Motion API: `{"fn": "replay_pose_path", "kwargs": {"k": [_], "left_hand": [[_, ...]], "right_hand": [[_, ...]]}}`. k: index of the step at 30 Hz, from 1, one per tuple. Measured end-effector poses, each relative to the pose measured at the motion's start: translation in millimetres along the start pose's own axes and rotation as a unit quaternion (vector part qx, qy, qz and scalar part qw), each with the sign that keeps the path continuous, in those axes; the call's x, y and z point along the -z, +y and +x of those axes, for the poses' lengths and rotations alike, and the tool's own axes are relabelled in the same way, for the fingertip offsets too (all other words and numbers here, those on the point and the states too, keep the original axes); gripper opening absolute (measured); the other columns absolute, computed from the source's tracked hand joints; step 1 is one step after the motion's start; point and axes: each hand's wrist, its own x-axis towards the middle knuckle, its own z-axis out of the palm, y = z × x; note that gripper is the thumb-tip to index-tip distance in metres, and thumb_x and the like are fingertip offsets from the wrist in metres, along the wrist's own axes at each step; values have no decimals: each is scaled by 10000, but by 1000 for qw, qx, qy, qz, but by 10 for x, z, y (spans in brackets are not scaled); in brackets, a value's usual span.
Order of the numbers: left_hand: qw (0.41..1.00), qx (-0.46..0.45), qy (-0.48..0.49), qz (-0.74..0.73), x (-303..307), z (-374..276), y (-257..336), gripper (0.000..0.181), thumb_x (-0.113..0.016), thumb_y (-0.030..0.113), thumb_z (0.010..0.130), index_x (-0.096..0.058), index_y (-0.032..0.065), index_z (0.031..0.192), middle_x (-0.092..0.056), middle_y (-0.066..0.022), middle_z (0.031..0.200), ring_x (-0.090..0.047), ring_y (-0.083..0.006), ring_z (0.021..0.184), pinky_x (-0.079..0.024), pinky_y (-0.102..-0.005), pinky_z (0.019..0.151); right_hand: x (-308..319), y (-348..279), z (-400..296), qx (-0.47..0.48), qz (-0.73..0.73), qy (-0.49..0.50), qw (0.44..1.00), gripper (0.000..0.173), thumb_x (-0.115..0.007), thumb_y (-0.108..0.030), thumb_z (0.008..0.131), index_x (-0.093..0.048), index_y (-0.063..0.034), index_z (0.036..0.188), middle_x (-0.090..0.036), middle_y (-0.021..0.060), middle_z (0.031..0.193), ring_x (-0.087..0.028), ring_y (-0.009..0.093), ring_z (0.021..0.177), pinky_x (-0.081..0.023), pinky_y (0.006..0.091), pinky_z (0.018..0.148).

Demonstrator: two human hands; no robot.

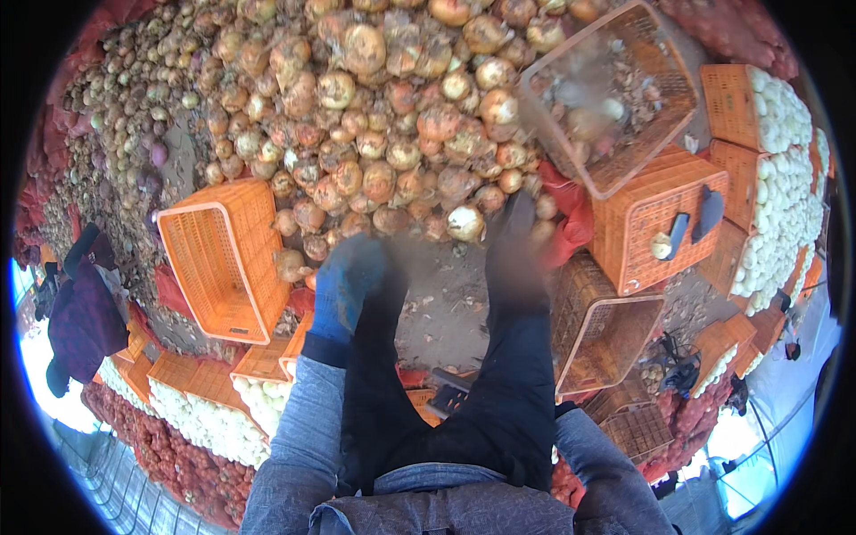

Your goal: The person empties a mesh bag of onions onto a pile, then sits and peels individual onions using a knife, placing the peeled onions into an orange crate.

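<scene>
My left hand [351, 281], in a blue work glove, lies against my left lower leg near the pile of onions [379, 182]. It is blurred, and no held thing can be made out. The right sleeve [595, 445] runs down beside my right thigh; my right hand is out of view. On an upturned orange plastic crate [662, 227] at the right are a small onion [661, 246], a dark elongated object [678, 235] and a dark blue-grey object [707, 214]. Above that crate, a clear-looking crate [595, 175] contains onion skins and scraps.
An orange crate [251, 247] lies tipped on its side at left. A brown, dirty crate [565, 348] stands beside my right leg. Crates of peeled onions [779, 200] line the right and lower left. Red mesh sacks [194, 478] lie behind. Another person [87, 321] is at far left.
</scene>
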Motion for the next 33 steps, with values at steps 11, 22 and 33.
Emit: {"fn": "replay_pose_path", "kwargs": {"k": [11,22,33], "left_hand": [[997,64,4,-42,-324,240,-418,578,-589,375,1044,-489,-11,1461,-636,-172,1356,-636,-282,1219,-491,-421,1081],[995,29,-6,-95,-572,594,-30,572,-594,362,1046,-499,-12,1468,-631,-199,1364,-620,-303,1252,-476,-438,1095],[923,-190,-191,274,-706,-30,-166,456,-641,234,1019,-585,28,1422,-646,-143,1335,-653,-212,1179,-509,-343,1031]], "right_hand": [[-85,-372,1188,-15,98,24,995,237,-649,-236,965,-741,-60,1095,-749,174,983,-732,297,936,-557,419,803],[23,134,1911,10,80,43,996,250,-672,-261,945,-731,-58,1077,-739,174,957,-725,310,910,-550,427,789],[552,819,2809,96,32,183,978,268,-695,-286,925,-721,-55,1060,-729,175,932,-717,323,885,-543,435,776]]}}
